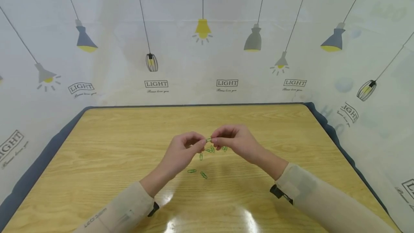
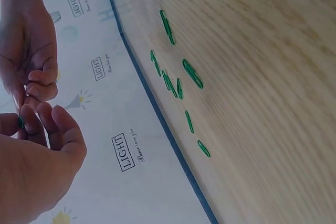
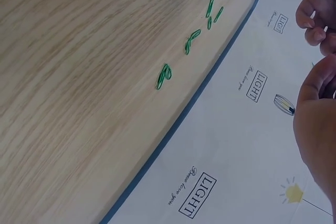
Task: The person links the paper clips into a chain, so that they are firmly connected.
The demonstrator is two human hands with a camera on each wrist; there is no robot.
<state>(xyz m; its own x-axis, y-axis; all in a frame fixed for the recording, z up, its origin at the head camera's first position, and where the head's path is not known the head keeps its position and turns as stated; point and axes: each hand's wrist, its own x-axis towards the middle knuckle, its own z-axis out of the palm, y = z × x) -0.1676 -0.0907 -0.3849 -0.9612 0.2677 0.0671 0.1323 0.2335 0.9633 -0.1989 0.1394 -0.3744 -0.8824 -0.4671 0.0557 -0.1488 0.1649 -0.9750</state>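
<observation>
A green paper clip (image 1: 208, 140) is held up above the table between the fingertips of both hands. My left hand (image 1: 181, 152) pinches one end of it between thumb and forefinger; a bit of green shows there in the left wrist view. At the other end, the thumb and forefinger of my right hand (image 1: 240, 145) pinch too, partly covering the clip. Beneath the hands lie several more green paper clips (image 1: 201, 156), some close together. Two lie nearer to me, one paper clip (image 1: 192, 171) beside another (image 1: 203, 175).
The wooden table (image 1: 129, 132) spreads out on all sides of the clips. Its far and side edges have a dark blue border (image 1: 194, 105). Behind it stands a pale sheet (image 1: 184, 53) printed with hanging lamps.
</observation>
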